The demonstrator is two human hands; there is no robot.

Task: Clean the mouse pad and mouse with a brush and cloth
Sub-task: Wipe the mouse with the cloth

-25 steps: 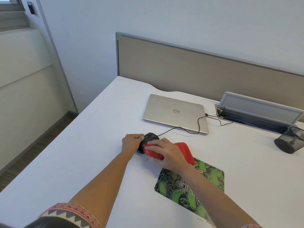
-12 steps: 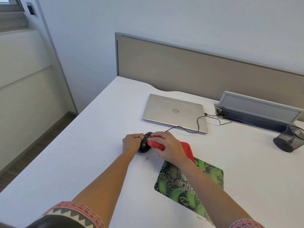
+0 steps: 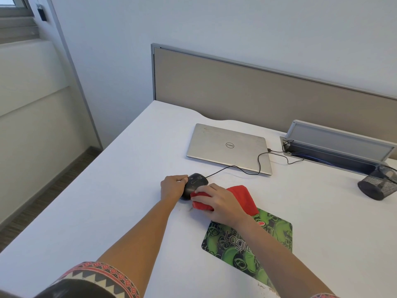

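Fingers [image 3: 202, 198]: on our right hand [image 3: 217, 204] they curl over the bunched red cloth [image 3: 242, 196] and press it against the near right flank of the mouse [image 3: 196, 182]; on our left hand [image 3: 173, 187] they curl round the mouse's left side.
Mouse: black, on the white desk [image 3: 120, 190], just beyond the mouse pad [image 3: 277, 233]; its cable [image 3: 258, 162] crosses the near right corner of the laptop [image 3: 214, 145].
Open room: we see bare desk from the mouse to the left edge, and more between the pad and the mesh pen cup [image 3: 377, 187].
Edges: the cloth's tail overlaps the pad's far edge; a partition [image 3: 257, 93] closes off the far side.
Writing: we read "Logit" on the pad, the rest under our forearm; "DELL" on the shut laptop, upside down.
Hidden: the mouse's near end lies behind the cloth and fingers; the frame cuts off the pen cup.
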